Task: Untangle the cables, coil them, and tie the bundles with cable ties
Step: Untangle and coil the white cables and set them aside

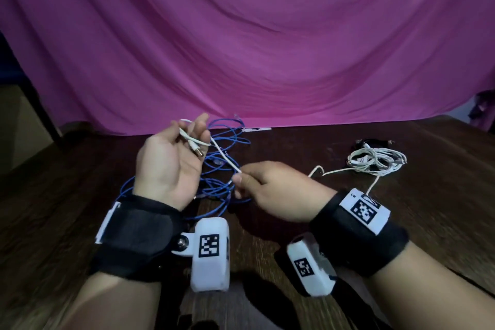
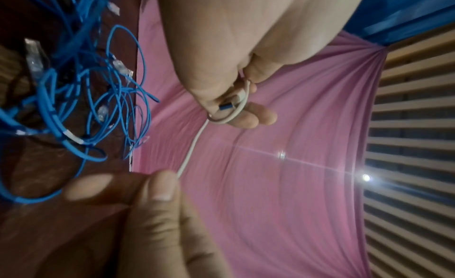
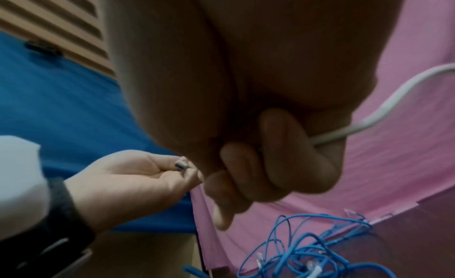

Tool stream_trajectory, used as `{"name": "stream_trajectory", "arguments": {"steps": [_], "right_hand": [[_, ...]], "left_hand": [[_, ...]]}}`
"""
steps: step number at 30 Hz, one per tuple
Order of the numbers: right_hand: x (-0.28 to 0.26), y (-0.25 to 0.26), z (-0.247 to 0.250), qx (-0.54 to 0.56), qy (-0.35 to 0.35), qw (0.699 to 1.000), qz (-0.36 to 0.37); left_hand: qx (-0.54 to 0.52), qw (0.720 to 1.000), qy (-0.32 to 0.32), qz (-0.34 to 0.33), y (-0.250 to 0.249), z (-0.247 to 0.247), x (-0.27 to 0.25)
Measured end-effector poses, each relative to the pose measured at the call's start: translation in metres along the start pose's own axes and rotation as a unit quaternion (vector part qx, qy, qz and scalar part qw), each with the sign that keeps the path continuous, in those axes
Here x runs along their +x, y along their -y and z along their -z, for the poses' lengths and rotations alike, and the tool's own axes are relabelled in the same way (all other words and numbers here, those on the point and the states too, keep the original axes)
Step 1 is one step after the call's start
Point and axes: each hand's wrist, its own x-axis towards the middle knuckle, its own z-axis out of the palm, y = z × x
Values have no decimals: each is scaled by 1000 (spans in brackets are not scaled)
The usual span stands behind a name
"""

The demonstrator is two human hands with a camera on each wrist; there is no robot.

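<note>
My left hand [image 1: 187, 139] is raised palm-up over the table, its fingers curled round a small loop of white USB cable [image 1: 225, 158] whose plug end [image 2: 227, 106] lies in the palm. The cable runs down to my right hand [image 1: 241, 177], which pinches it between thumb and forefinger, then trails right [image 3: 384, 107] to a loose white cable pile [image 1: 376, 162]. A tangle of blue network cables [image 1: 222, 169] lies on the table beneath both hands.
The dark wooden table [image 1: 401, 222] stands against a pink cloth backdrop [image 1: 254, 48]. A black cable [image 1: 372, 143] lies behind the white pile. A small white strip [image 1: 257, 129] sits at the table's far edge.
</note>
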Motion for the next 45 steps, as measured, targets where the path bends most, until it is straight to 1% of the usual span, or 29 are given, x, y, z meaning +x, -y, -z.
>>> {"name": "stream_trajectory", "arguments": {"steps": [2,5,7,9,11,13,14,15,16,18,21,23,25,28,30,32,34,36,37,38,39,41,43,45], "right_hand": [[-2,7,-2,-46,11,999,24],[-6,14,-2,-70,7,996,58],[-8,15,-2,-74,-1,994,79],[-8,14,1,-74,-17,993,92],[-8,12,5,-63,-54,991,101],[-8,10,11,-44,-102,988,108],[-7,8,15,-29,-127,985,109],[-6,6,18,-13,-155,982,111],[-5,3,21,1,-185,977,111],[-2,-3,24,40,-234,966,99],[3,-15,27,134,-294,945,60],[5,-24,29,131,-322,936,51],[7,-31,27,121,-302,945,39],[10,-32,17,114,-237,965,21],[9,-28,8,80,-202,976,18],[6,-22,1,14,-153,988,18],[2,-12,-4,-39,-102,994,29],[-1,-1,-5,-57,-95,992,54],[-2,4,-4,-56,-104,991,64],[-3,7,-1,-51,-114,990,71],[-4,9,2,-49,-119,989,77],[-7,9,7,-46,-123,987,89],[-9,8,12,-43,-131,985,100],[-10,7,15,-40,-147,982,110]], "left_hand": [[25,999,-21,-26,7,-1,1],[63,996,-33,-53,18,-1,4],[111,991,-32,-68,24,1,5],[187,977,-29,-96,32,4,6],[297,947,-16,-124,37,7,6],[417,900,4,-127,40,10,5],[462,879,20,-116,39,11,3],[486,867,48,-99,38,11,1],[494,862,82,-78,37,11,-2],[486,862,138,-37,34,8,-9],[408,894,186,11,31,-1,-20],[353,912,209,29,26,-7,-26],[307,925,219,43,21,-10,-29],[204,944,241,93,13,-10,-28],[134,957,235,101,8,-10,-25],[74,975,196,73,4,-8,-19],[33,989,138,32,2,-5,-11],[43,996,79,-15,6,-3,-5],[75,995,51,-44,10,-3,-3],[130,988,26,-80,15,-3,-2],[197,973,7,-118,20,-2,-2],[314,933,7,-173,30,-1,-2],[385,902,30,-194,35,1,-2],[437,876,53,-198,36,5,-1]]}}
